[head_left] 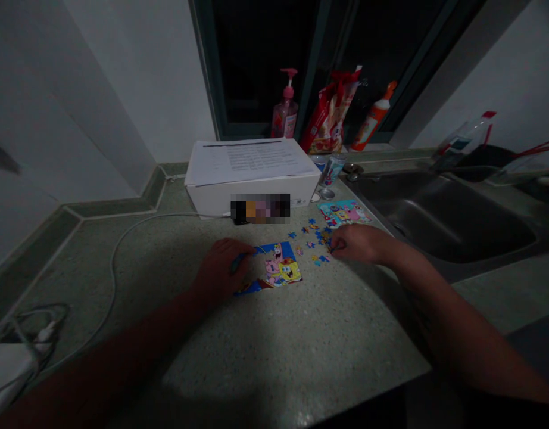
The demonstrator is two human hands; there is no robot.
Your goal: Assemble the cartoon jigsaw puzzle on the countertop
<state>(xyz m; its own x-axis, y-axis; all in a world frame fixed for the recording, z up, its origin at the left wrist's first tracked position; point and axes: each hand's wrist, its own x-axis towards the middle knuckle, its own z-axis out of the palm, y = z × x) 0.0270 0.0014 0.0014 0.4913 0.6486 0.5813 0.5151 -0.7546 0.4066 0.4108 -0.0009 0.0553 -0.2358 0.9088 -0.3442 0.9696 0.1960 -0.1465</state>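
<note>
A partly joined jigsaw puzzle (284,269) with cartoon figures on blue lies flat on the counter. Over its left side rests my left hand (223,265), thumb and fingers apart, hiding that part. To the right, my right hand (357,242) is closed in a pinch at a cluster of loose puzzle pieces (323,236); a bluish piece shows at its fingertips, partly hidden. Several more loose puzzle pieces (310,244) are scattered between the puzzle and this hand. Just behind the right hand lies a picture card (343,213) with similar cartoon figures.
Behind the puzzle stands a white box (252,170), a phone (241,214) with a pixelated screen leaning on it. A white cable (114,262) runs left. A can (332,171) is near the sink (457,214). A pump bottle (284,113), red packet (332,113) and orange bottle (373,122) line the windowsill.
</note>
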